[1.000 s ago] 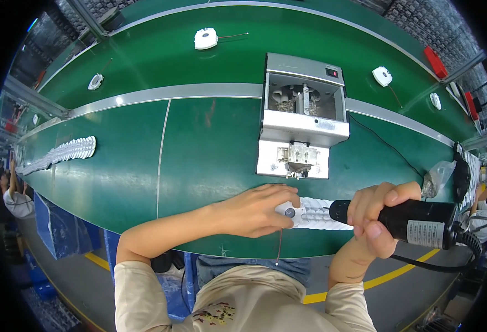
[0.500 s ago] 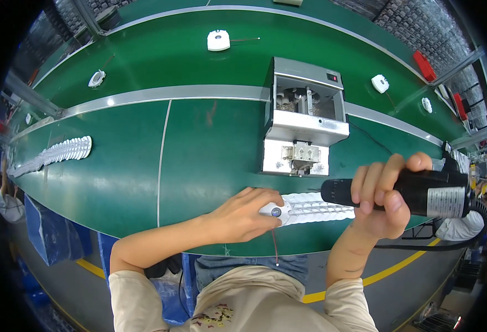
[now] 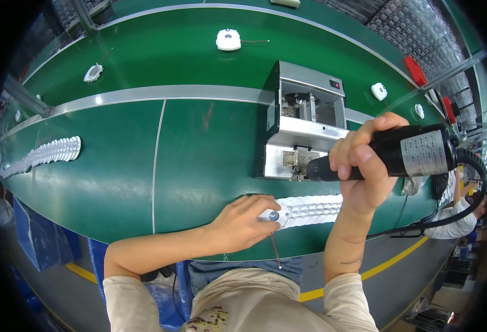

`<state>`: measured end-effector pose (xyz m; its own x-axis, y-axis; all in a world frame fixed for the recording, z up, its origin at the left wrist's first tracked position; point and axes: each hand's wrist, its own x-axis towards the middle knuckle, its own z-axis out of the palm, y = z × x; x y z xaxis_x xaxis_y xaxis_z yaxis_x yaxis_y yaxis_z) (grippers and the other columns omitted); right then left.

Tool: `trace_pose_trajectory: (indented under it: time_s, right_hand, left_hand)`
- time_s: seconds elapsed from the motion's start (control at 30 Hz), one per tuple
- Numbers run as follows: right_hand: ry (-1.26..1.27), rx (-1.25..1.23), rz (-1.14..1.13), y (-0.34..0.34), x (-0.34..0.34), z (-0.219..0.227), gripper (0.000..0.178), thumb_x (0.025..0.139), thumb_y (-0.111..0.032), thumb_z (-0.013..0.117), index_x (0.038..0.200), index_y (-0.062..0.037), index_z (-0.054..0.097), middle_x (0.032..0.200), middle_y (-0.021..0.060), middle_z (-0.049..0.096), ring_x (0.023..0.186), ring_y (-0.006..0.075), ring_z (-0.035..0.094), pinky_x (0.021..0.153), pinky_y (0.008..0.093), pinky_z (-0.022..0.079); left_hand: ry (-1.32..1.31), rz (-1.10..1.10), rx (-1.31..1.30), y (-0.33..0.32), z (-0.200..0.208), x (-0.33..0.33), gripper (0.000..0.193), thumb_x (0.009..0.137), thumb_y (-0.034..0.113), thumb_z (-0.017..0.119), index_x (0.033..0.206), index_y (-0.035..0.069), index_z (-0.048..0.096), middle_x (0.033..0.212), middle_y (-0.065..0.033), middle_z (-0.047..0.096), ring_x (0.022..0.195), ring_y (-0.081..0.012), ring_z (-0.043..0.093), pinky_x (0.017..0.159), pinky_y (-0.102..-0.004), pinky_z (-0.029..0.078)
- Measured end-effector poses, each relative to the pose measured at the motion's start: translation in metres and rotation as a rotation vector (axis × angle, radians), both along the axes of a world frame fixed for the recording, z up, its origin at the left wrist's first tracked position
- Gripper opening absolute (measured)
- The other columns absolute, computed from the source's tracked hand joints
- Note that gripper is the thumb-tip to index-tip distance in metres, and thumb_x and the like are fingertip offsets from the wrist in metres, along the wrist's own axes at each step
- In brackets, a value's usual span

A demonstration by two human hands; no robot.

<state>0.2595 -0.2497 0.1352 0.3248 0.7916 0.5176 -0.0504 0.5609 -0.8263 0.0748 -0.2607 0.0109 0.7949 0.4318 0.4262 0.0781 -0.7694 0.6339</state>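
Observation:
My left hand (image 3: 242, 226) is closed around a small white plastic housing (image 3: 272, 216) near the table's front edge. A round grey disc shows in the housing's middle, and a thin red wire (image 3: 275, 250) trails from it toward me. Touching its right side is a row of nested white housings (image 3: 312, 211). My right hand (image 3: 365, 171) grips a black electric screwdriver (image 3: 412, 150), held nearly level with its nose pointing left. That nose is at the front block (image 3: 291, 158) of a metal screw feeder (image 3: 304, 130); whether the bit carries a screw is too small to tell.
Another row of nested white housings (image 3: 55, 152) lies at the far left. Beyond the metal rail, a green conveyor belt (image 3: 160, 55) carries several white housings. The screwdriver's black cable (image 3: 442, 222) loops at the right. A co-worker (image 3: 456, 218) sits at the far right.
My right hand has moved the screwdriver up and left, from above the row of housings to the screw feeder's front block. The left hand still holds the housing, and the view has shifted slightly.

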Motion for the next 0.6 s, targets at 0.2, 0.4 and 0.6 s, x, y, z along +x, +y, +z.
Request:
trace_pose_trajectory:
  time_s: [0.2, 0.4, 0.6]
  right_hand:
    - [0.046, -0.108, 0.145, 0.007, 0.003, 0.002, 0.035, 0.071, 0.010, 0.051, 0.102, -0.0028, 0.040, 0.061, 0.0071, 0.050, 0.043, 0.0121, 0.044, 0.041, 0.0241, 0.039]
    - [0.128, -0.011, 0.163, -0.027, -0.001, -0.008, 0.036, 0.075, 0.000, 0.061, 0.100, -0.0046, 0.037, 0.060, 0.0056, 0.047, 0.042, 0.0122, 0.043, 0.042, 0.0271, 0.041]
    - [0.118, -0.079, 0.245, -0.048, -0.012, -0.021, 0.036, 0.073, 0.000, 0.062, 0.098, -0.0045, 0.037, 0.060, 0.0061, 0.047, 0.045, 0.0128, 0.045, 0.044, 0.0277, 0.042]
  left_hand:
    - [0.014, -0.009, -0.020, -0.002, -0.002, 0.002, 0.014, 0.070, 0.013, 0.072, 0.084, 0.014, 0.067, 0.107, -0.0059, 0.054, 0.105, -0.0272, 0.056, 0.078, -0.0373, 0.049]
    - [-0.021, 0.021, -0.085, -0.004, -0.002, 0.001, 0.013, 0.070, 0.011, 0.072, 0.082, 0.012, 0.067, 0.106, -0.0069, 0.054, 0.104, -0.0280, 0.056, 0.078, -0.0378, 0.050]
    - [-0.027, 0.020, -0.049, -0.004, 0.001, -0.001, 0.012, 0.070, 0.011, 0.071, 0.081, 0.012, 0.067, 0.107, -0.0071, 0.054, 0.105, -0.0275, 0.055, 0.079, -0.0375, 0.049]
